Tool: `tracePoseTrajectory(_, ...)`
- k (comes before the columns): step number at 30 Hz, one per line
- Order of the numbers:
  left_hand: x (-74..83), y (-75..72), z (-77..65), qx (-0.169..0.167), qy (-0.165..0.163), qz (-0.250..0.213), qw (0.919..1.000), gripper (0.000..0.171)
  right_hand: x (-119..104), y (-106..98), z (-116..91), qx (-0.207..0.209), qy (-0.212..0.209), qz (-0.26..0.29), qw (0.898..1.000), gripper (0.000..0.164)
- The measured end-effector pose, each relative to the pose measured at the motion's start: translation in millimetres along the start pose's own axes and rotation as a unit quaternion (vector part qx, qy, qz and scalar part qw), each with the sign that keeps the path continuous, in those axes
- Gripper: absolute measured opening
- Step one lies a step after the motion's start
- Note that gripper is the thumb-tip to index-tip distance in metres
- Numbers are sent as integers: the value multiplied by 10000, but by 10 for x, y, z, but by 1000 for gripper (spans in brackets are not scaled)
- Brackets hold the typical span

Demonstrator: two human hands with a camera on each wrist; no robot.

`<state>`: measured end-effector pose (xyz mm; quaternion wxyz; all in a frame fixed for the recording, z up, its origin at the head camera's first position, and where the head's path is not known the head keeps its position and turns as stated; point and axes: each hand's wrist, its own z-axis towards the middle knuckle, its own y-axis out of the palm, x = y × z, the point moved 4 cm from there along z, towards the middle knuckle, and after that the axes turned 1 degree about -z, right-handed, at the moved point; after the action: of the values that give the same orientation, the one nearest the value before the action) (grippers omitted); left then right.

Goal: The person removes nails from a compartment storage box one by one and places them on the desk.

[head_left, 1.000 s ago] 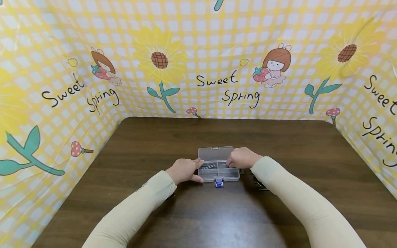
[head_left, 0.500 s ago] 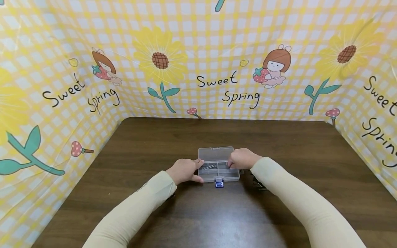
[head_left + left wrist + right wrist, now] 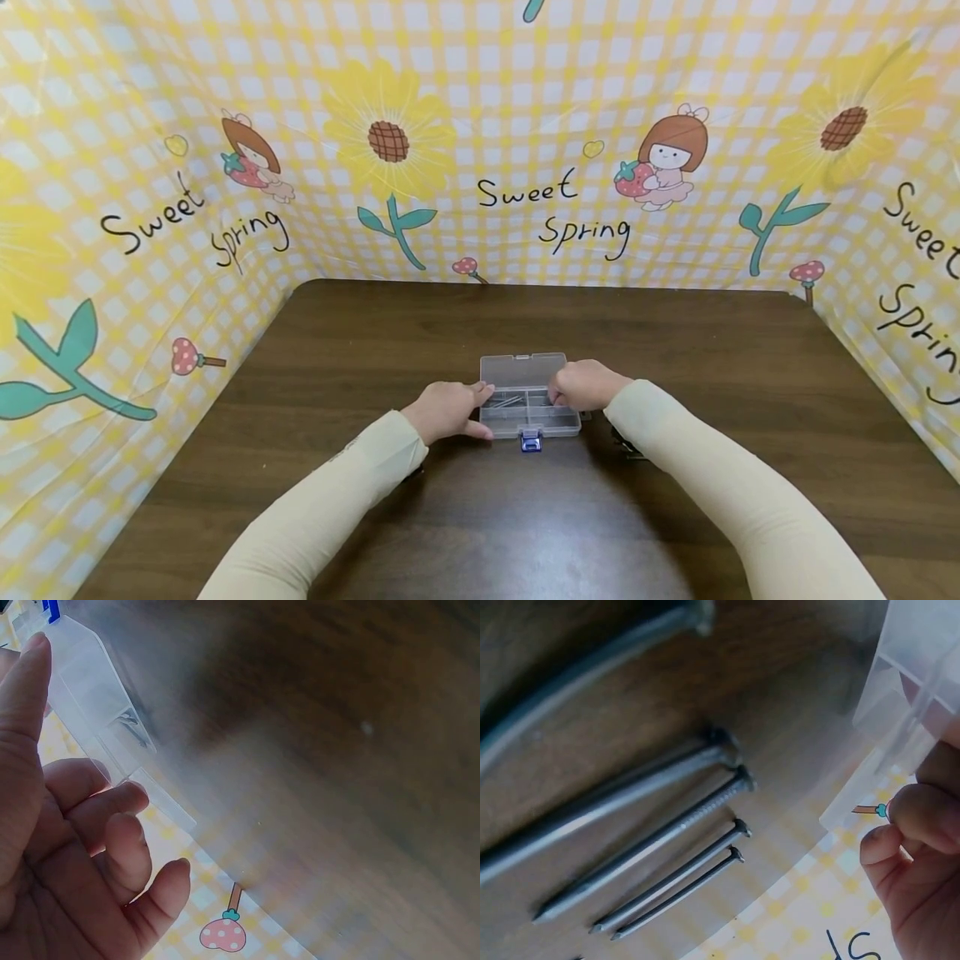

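A clear plastic compartment box (image 3: 553, 425) lies on the table with its lid (image 3: 517, 371) tipped back and a blue latch (image 3: 531, 443) at the front. My left hand (image 3: 447, 410) grips the box's left end, thumb at the front corner and fingers at the back. Several thin nails (image 3: 510, 401) rest in the back left compartment. Over the back right compartment is my right hand (image 3: 591, 385), its fingers curled and the fingertips down inside. I cannot tell whether they pinch anything. In the right wrist view the right hand (image 3: 922, 847) is partly behind the clear plastic.
Several loose nails of different sizes, among them a middle-sized nail (image 3: 645, 847), lie on the table to the right of the box, partly under my right wrist. A yellow checked cloth (image 3: 525, 125) stands around the back and sides of the brown table (image 3: 420, 333).
My right fingertips shift very slightly within the back right compartment. The left hand and the box stay put; the whole head view moves a little.
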<state>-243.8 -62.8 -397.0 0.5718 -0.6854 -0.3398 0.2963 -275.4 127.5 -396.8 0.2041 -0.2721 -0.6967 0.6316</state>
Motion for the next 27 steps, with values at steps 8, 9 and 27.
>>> tracePoseTrajectory(8,-3,-55,0,-25,68,-133,9999,79,-15,-62,15,-172,11,-108,9998,21)
tracePoseTrajectory(9,-5,-67,2,-25,74,-146,9999,79,-21,-78,18,-183,13,-152,9997,21)
tracePoseTrajectory(27,20,-14,-10,5,44,89,10000,78,-62,-44,13,246,-669,-936,9931,28)
